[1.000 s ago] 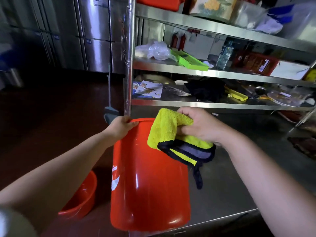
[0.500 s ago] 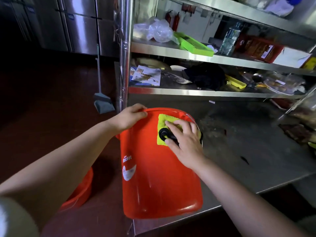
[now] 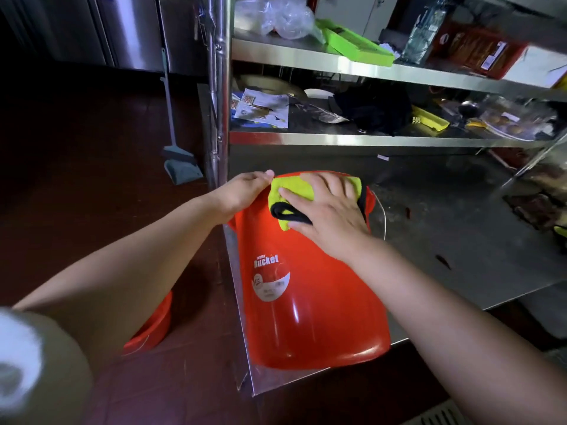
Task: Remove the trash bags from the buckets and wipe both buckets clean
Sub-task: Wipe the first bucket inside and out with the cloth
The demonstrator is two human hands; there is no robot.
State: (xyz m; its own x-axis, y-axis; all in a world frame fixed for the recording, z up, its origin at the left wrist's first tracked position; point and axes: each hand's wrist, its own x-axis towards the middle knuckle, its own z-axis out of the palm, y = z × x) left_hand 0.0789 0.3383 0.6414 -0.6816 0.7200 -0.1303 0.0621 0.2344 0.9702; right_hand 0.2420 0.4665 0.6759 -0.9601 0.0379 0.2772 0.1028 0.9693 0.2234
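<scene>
- The right hand (image 3: pixel 329 210) lay flat, fingers spread, pressing a yellow cloth (image 3: pixel 294 191) against the orange bucket (image 3: pixel 310 296).
- The left hand (image 3: pixel 242 191) gripped the bucket's rim, it seemed.
- The bucket lay on its side at the steel table (image 3: pixel 460 240) corner.
- A second bucket (image 3: pixel 153 326) sat on the floor, beneath the left arm.

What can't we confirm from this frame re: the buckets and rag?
- Head view: inside of orange bucket hidden; it lies mouth away.
- Second bucket on floor mostly hidden by left forearm.
- Yellow cloth largely covered by right hand.
- Left hand fingertips hidden behind rim.
</scene>
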